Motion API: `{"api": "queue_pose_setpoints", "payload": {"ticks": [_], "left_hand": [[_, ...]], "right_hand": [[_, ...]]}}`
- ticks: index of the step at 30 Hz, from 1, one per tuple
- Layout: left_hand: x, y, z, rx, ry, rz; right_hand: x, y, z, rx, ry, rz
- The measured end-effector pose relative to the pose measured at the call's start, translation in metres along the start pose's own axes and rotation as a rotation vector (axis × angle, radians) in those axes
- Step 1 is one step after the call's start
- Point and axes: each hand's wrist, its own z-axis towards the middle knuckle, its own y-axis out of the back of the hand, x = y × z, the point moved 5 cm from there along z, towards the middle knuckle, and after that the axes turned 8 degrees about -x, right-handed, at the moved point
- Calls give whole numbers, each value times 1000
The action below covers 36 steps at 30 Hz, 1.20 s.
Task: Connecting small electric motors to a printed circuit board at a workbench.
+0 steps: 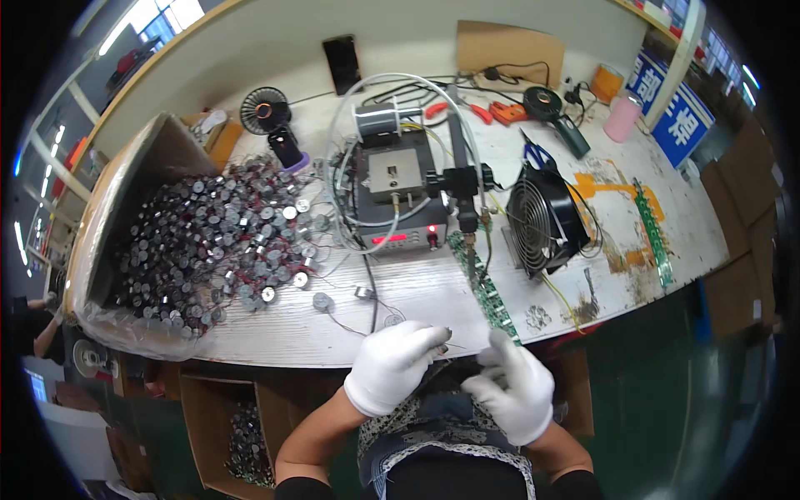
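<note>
Tabletop (279, 337): white, crowded.
Motor pile (225, 233): heaped left; tangled leads could snag if one is pulled.
Circuit board (493, 304): under the metal rod (470, 254), near end at the front edge; a bump could shift it.
Right hand (514, 385): half open, nothing seen held, fingertips beside the board.
Left hand (400, 362): fingers drawn together by a thin wire (457, 347); grip can't be told.

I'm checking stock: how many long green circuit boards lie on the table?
2: one board in the middle, its near end by the right hand; the other board farther right, past the large fan. Others may be hidden behind things.
</note>
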Motion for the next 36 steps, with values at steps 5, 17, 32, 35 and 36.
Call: {"api": "queue_pose_setpoints", "payload": {"ticks": [5, 17, 32, 35, 36], "left_hand": [[-13, -15, -6, -21, -136, 174], [-4, 2, -2, 175, 39, -28], [-9, 62, 53, 171, -82, 375], [-6, 52, 54, 231, -8, 334], [-2, 47, 51, 253, -11, 275]], "right_hand": [[3, -20, 9, 49, -179, 213], [6, 1, 18, -35, 102, -19], [-2, 50, 54, 165, 264, -755], [-24, 56, 51, 149, 246, -712], [-28, 59, 50, 128, 222, -704]]}}
